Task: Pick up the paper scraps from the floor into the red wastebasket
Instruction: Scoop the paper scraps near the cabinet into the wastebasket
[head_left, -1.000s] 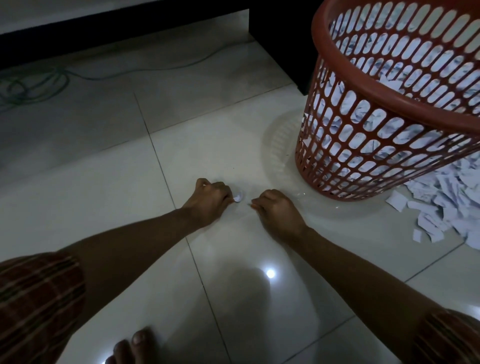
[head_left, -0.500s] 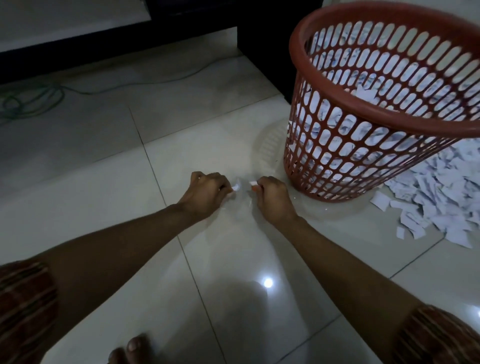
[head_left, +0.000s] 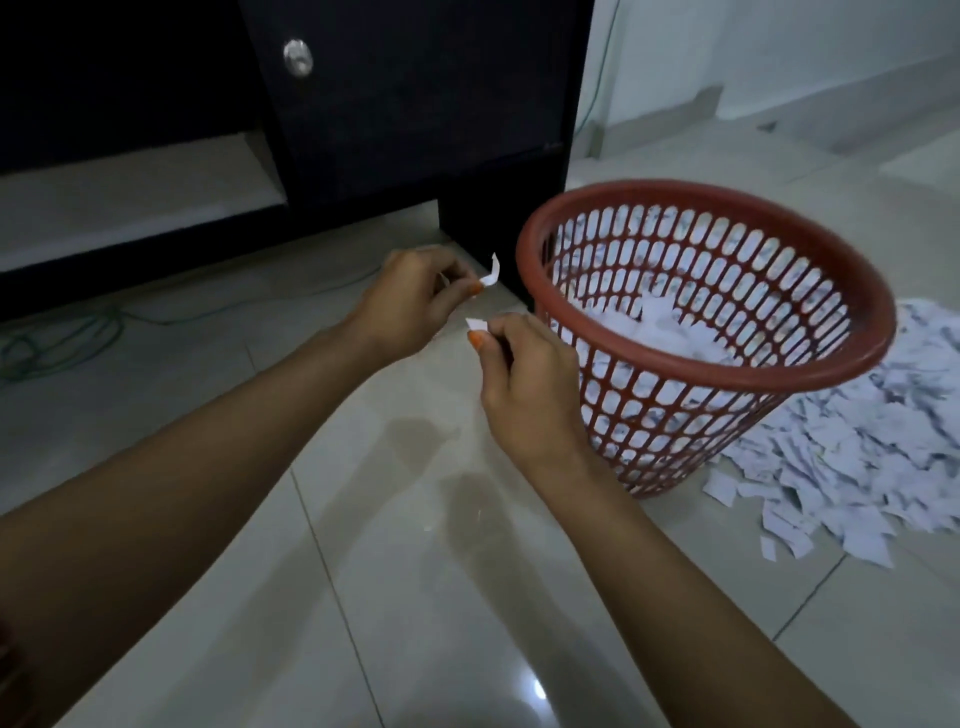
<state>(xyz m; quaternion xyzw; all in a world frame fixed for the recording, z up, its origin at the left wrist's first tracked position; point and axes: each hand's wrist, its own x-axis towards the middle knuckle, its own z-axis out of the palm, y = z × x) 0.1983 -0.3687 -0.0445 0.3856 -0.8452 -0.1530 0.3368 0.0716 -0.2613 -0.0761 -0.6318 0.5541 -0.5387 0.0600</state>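
White paper, thin and nearly weightless: that is what I have in each hand. My left hand (head_left: 410, 299) pinches one curled scrap (head_left: 491, 273) between thumb and fingertip, the other fingers folded in. My right hand (head_left: 524, 374) pinches a second scrap (head_left: 477, 325) the same way, with only a small corner of it showing above the thumb. Both hands are raised off the floor, just left of the red wastebasket (head_left: 779, 364), the left hand a little farther from its rim than the right. My forearms reach forward and converge, with the wrists fairly straight.

I judge these bits will bend at any touch and flutter rather than drop, so a light pinch on an edge is enough, and they should be let go well over the opening, not at the rim. They will not break, but they could cling to my fingertips.

The wastebasket already holds a mound of scraps, visible through its slotted wall. To its right, on the tile floor (head_left: 415, 597), a large heap of paper scraps (head_left: 857, 467) lies against its base, so much of the job remains. Behind the wastebasket stands a dark cabinet (head_left: 415, 104).
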